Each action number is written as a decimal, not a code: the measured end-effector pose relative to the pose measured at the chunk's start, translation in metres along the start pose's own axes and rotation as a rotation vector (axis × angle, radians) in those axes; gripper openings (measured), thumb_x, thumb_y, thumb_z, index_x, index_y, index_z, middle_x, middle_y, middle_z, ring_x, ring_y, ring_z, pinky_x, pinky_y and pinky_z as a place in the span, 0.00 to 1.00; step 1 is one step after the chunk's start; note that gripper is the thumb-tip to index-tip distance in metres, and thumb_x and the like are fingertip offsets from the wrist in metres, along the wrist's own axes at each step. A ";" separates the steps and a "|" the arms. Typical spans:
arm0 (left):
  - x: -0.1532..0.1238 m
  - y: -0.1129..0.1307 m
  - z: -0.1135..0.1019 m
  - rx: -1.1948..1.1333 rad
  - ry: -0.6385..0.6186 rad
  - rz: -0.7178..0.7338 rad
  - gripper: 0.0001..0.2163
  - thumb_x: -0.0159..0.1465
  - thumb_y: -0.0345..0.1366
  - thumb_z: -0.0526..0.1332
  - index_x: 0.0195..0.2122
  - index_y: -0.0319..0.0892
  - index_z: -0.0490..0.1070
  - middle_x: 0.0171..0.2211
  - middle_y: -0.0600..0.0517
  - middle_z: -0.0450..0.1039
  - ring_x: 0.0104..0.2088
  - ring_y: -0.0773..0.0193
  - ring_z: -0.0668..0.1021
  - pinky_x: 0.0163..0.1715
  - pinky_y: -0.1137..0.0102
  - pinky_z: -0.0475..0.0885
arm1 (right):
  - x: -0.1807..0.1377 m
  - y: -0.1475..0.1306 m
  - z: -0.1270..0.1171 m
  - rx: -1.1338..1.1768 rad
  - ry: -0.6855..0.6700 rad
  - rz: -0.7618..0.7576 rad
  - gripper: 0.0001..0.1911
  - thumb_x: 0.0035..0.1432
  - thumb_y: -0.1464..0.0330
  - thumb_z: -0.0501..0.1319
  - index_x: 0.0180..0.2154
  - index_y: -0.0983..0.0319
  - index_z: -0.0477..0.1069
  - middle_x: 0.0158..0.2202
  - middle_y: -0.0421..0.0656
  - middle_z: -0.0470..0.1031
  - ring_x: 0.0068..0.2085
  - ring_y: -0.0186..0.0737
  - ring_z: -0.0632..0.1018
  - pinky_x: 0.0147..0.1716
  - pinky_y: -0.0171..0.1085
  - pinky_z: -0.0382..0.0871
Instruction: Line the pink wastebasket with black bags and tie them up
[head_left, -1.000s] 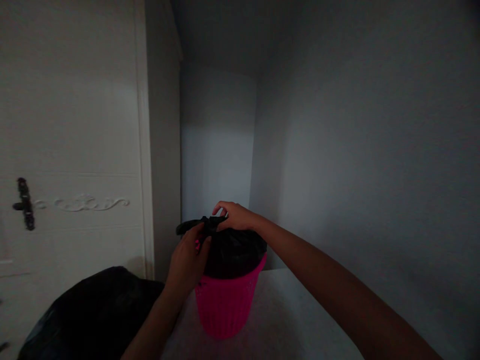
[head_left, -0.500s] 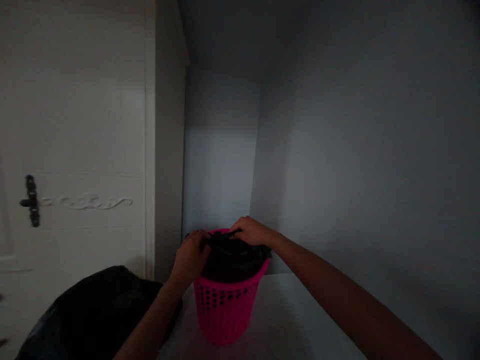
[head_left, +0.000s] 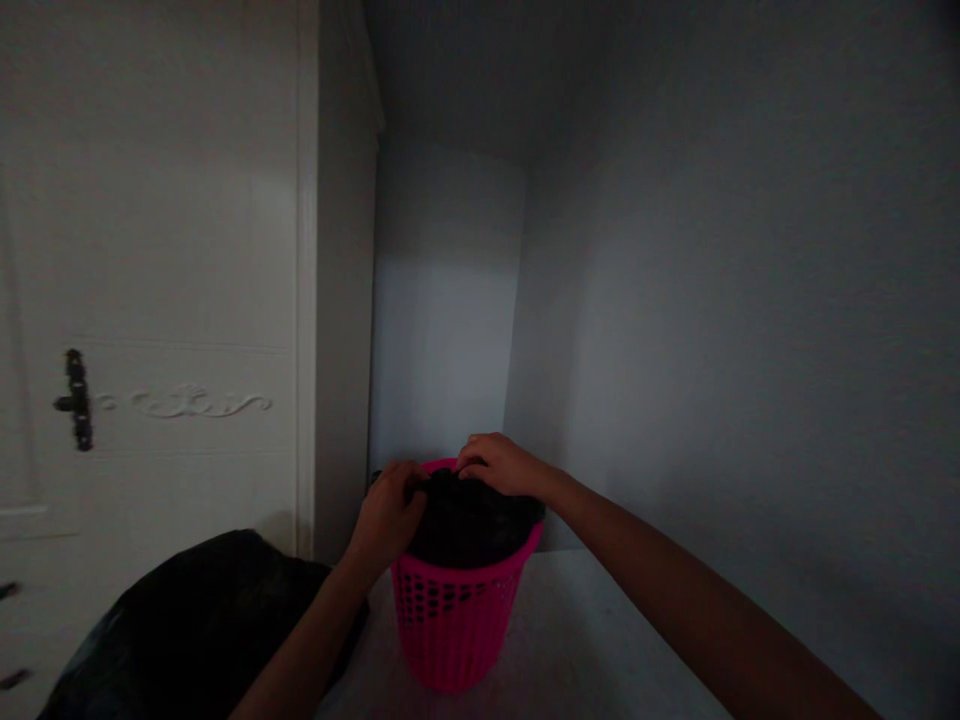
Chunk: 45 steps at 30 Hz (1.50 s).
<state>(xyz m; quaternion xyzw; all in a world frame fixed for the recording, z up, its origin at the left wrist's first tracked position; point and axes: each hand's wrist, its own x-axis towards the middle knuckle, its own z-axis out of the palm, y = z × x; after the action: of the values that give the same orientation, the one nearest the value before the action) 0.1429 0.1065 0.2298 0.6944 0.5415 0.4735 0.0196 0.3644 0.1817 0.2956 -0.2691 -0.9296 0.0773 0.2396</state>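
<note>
A bright pink plastic basket [head_left: 456, 640] with a pierced upper band stands upright on the pale floor. Inside it sits a black plastic bag [head_left: 472, 525], its gathered top showing near the far rim. My left hand [head_left: 390, 510] is closed on the bag's top at the left. From the right, my right hand [head_left: 499, 462] pinches the same gathered plastic, its fingertips a little apart from those of the left. The exact folds between the fingers are too dark to make out.
A large, full-looking black bag [head_left: 202, 620] lies at the lower left, beside my left forearm. Behind it rises a white wardrobe [head_left: 187, 250] with a dark ornate handle [head_left: 79, 400]. Grey walls [head_left: 712, 300] close off the back and right.
My hands have drawn slightly closer together over the gathered plastic. The view has shifted a little, so the wardrobe and basket appear slightly further right.
</note>
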 end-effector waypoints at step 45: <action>0.002 0.023 -0.005 -0.063 -0.004 0.070 0.12 0.62 0.33 0.59 0.46 0.43 0.77 0.46 0.44 0.77 0.48 0.51 0.80 0.54 0.56 0.73 | -0.022 -0.026 -0.005 -0.096 0.084 0.029 0.17 0.58 0.78 0.62 0.44 0.57 0.83 0.46 0.46 0.87 0.50 0.48 0.83 0.53 0.44 0.71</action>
<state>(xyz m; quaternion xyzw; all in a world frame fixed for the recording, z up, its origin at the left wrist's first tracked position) 0.1563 0.0965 0.2459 0.7130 0.5016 0.4893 0.0258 0.3711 0.1482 0.2986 -0.2970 -0.9173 0.0247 0.2641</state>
